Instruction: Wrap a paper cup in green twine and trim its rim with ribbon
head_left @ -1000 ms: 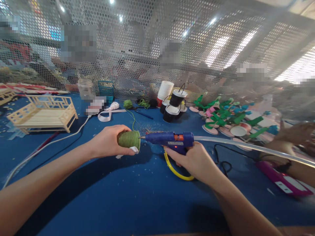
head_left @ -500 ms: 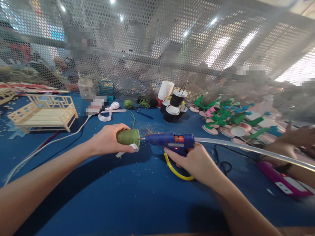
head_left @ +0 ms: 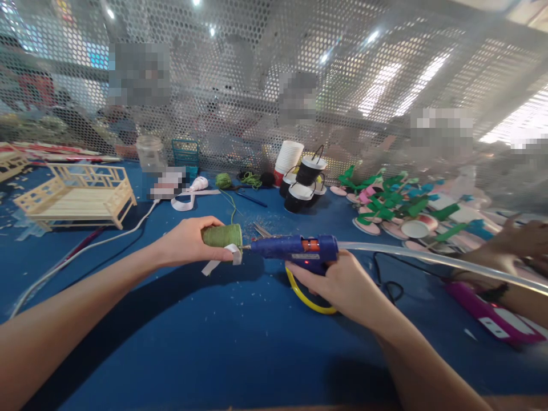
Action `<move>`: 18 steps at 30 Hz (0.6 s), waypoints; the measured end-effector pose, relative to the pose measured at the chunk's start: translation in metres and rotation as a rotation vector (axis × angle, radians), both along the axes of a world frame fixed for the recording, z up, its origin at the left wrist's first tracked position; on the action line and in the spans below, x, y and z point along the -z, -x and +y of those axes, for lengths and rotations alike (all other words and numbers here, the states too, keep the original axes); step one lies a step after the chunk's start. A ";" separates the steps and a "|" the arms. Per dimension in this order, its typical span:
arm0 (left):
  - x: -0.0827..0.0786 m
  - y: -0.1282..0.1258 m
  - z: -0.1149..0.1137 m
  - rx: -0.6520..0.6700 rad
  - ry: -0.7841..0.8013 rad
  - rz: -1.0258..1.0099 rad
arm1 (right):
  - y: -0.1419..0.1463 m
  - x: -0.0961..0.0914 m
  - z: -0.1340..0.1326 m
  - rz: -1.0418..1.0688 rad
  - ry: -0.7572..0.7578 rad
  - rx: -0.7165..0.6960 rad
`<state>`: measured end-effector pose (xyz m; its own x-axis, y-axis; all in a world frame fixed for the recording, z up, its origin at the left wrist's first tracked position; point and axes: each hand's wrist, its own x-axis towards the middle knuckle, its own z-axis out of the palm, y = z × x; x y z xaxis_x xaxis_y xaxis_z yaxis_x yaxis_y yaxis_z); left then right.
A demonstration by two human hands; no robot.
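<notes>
My left hand [head_left: 186, 242] is wrapped round a small cup covered in green twine [head_left: 223, 235], held on its side above the blue table [head_left: 205, 348]. A white paper strip [head_left: 222, 258] hangs from the cup's lower edge. My right hand [head_left: 340, 282] grips a blue hot glue gun [head_left: 295, 249] whose nozzle touches the cup's rim by the white strip. A long clear glue stick [head_left: 428, 260] runs out of the gun's back to the right. A yellow wire stand [head_left: 306, 297] curves below the gun.
A stick-built bench model [head_left: 75, 197] stands at the left. A green twine ball [head_left: 222, 181], white and black cups [head_left: 299, 171] and green paper flowers [head_left: 394, 202] lie at the back before a perforated metal screen [head_left: 265, 85]. Another person's hands [head_left: 514, 245] work at the right, near a pink box [head_left: 492, 317].
The cup has turned a little in my left hand and the white strip now hangs lower. The glue gun has dipped slightly, its nozzle now at the strip.
</notes>
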<state>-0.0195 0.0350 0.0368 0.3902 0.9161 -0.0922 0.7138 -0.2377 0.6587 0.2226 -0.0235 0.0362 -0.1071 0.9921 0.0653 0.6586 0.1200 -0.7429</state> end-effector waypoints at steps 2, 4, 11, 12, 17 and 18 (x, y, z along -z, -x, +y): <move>0.000 0.000 0.000 0.006 -0.008 0.000 | 0.000 0.000 0.000 -0.004 -0.010 -0.009; 0.000 -0.001 -0.001 0.000 -0.050 0.003 | 0.000 0.000 0.000 0.003 -0.020 -0.009; 0.002 -0.003 -0.004 0.049 -0.231 0.033 | 0.001 -0.003 0.003 0.044 -0.058 -0.008; 0.003 -0.004 -0.005 0.062 -0.263 0.041 | 0.000 -0.002 0.004 0.052 -0.061 -0.010; 0.006 -0.004 -0.006 0.119 -0.389 0.059 | -0.003 0.000 0.008 0.077 -0.062 0.011; 0.007 -0.004 -0.006 0.133 -0.408 0.061 | -0.002 0.000 0.008 0.076 -0.055 0.018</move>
<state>-0.0150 0.0289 0.0302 0.5124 0.8244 0.2405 0.6940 -0.5625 0.4494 0.2249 -0.0151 0.0364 -0.0821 0.9886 0.1266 0.6032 0.1504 -0.7833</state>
